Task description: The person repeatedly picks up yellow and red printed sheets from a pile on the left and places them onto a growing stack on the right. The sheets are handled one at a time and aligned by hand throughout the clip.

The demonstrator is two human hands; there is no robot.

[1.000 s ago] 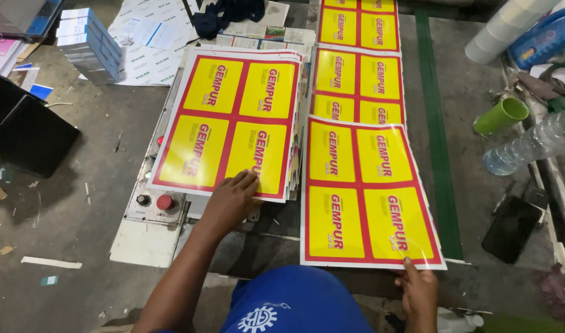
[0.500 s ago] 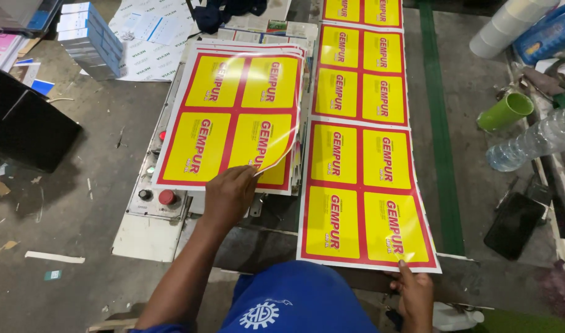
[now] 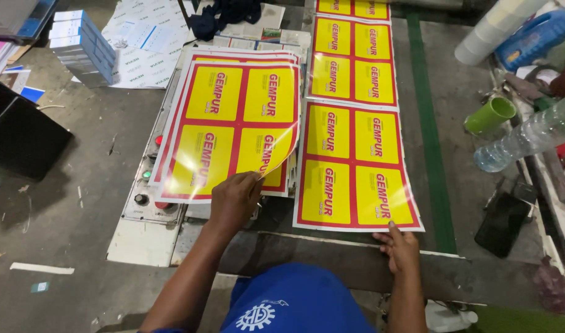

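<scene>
In the head view, the left hand [image 3: 235, 198] pinches the near right corner of the top sheet [image 3: 233, 126] on the stack of yellow-and-red printed sheets [image 3: 171, 185], curling that corner up; the stack lies just ahead of it, long axis running away from the person. The right hand [image 3: 398, 246] rests loose, fingertips touching the near edge of the flat printed strip [image 3: 355, 166] alongside, farther from the stack.
</scene>
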